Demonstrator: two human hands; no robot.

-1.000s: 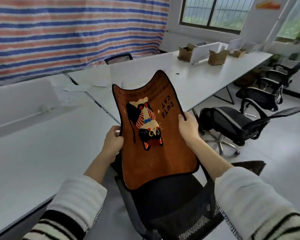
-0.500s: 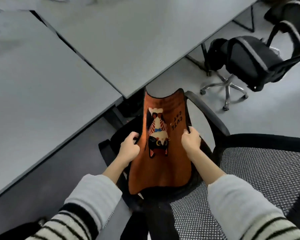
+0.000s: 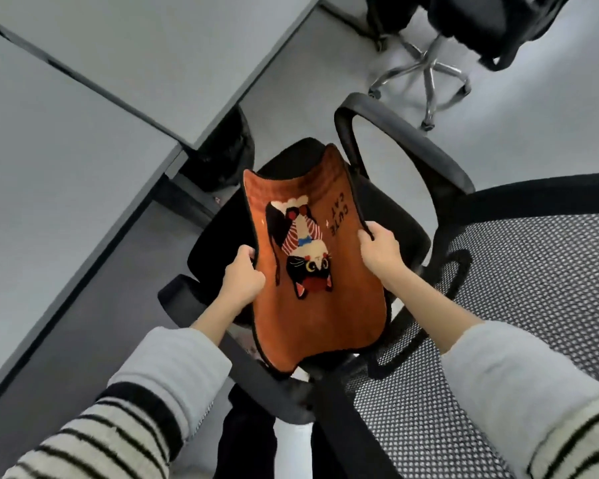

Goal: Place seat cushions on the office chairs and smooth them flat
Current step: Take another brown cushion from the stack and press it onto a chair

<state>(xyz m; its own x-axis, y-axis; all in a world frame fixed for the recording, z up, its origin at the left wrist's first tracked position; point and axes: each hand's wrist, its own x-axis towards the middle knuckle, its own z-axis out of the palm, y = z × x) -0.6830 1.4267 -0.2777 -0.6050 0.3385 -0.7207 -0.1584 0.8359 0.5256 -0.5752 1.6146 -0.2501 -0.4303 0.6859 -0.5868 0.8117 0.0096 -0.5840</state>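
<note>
Head view, one item: orange seat cushion (image 3: 312,305), black-edged, printed with a cat and the words "CUTE CAT", both upside down to the wearer. Left hand (image 3: 243,276) grips its 9 o'clock edge; right hand (image 3: 381,248) pinches its 3 o'clock edge. Cushion is held over the black seat of an office chair (image 3: 377,209), mesh backrest at 4 o'clock. Grey desks (image 3: 83,133) at 10 o'clock; second chair (image 3: 426,69) at 1 o'clock; pale grey floor (image 3: 533,126).

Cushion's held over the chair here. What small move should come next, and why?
Probably lower it flat onto the seat. Both hands, left and right, grip the cushion by its side edges, and it appears to hang bowed above the seat rather than resting flat.
</note>
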